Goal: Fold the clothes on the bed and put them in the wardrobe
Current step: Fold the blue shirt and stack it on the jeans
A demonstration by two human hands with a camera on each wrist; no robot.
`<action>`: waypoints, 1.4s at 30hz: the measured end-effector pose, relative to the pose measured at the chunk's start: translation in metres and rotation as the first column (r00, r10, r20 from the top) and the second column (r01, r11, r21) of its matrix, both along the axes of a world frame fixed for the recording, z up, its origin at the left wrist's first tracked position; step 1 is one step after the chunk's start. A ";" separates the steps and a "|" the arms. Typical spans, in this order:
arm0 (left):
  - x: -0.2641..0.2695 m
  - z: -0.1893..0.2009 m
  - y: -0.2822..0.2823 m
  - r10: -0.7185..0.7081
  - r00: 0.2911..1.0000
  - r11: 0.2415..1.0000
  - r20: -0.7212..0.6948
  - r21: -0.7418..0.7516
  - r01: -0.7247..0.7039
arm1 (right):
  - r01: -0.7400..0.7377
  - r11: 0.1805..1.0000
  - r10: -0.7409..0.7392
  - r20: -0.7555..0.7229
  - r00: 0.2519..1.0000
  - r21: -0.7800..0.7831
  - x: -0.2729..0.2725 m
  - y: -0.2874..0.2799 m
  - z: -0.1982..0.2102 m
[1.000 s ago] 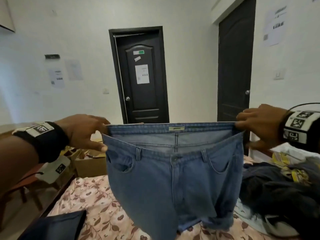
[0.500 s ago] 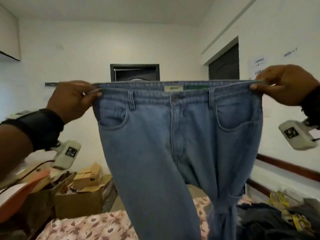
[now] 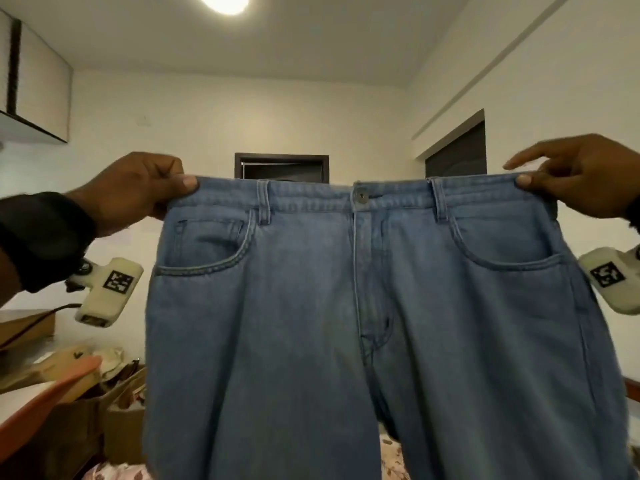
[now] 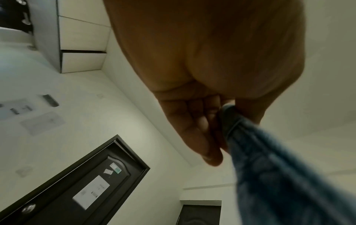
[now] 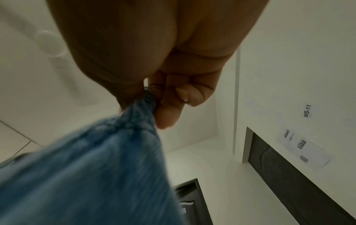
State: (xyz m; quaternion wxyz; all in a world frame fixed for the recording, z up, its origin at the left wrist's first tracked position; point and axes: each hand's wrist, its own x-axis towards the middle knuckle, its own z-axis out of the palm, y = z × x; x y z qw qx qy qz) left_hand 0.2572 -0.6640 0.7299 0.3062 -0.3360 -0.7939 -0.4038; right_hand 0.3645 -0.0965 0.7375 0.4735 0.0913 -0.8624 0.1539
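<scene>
Left hand [image 3: 135, 188] at nine o'clock, right hand [image 3: 581, 174] at three, each grip pinching the jeans [image 3: 363, 323] waistband; a thumb slipping could drop one corner.

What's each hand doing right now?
Left hand: pinching the jeans at one waistband corner.
Right hand: pinching the opposite waistband corner.

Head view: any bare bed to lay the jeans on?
Barely visible. The jeans, held up by left hand and right hand, hide most of it. Floral bedsheet peeks out bottom left, bordered by crowded cardboard boxes; another sliver between the legs.
</scene>
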 end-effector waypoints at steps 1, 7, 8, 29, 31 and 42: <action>-0.006 -0.012 0.001 0.045 0.999 0.999 0.017 0.003 -0.045 | 0.005 1.000 -0.005 0.032 0.999 0.007 -0.006 -0.004 -0.009; -0.039 -0.107 0.086 0.308 0.887 0.942 0.345 0.022 -0.335 | 0.134 0.965 -0.069 0.274 0.959 -0.224 -0.075 -0.084 -0.104; -0.035 -0.134 0.111 0.272 0.887 0.955 0.374 0.009 -0.296 | 0.035 0.952 0.049 0.262 0.964 -0.305 -0.079 -0.112 -0.133; -0.012 -0.380 0.158 -0.244 0.882 0.952 0.403 0.270 0.140 | -0.333 0.606 0.788 0.487 0.377 -0.723 -0.082 -0.199 -0.336; -0.016 -0.383 0.154 -0.260 0.876 0.941 0.407 0.311 0.134 | -0.355 0.791 0.612 0.657 0.440 -0.498 -0.089 -0.188 -0.335; -0.035 -0.339 0.151 -0.480 0.785 0.877 0.392 0.186 0.444 | -0.442 0.838 0.407 0.905 0.120 -0.319 -0.122 -0.182 -0.299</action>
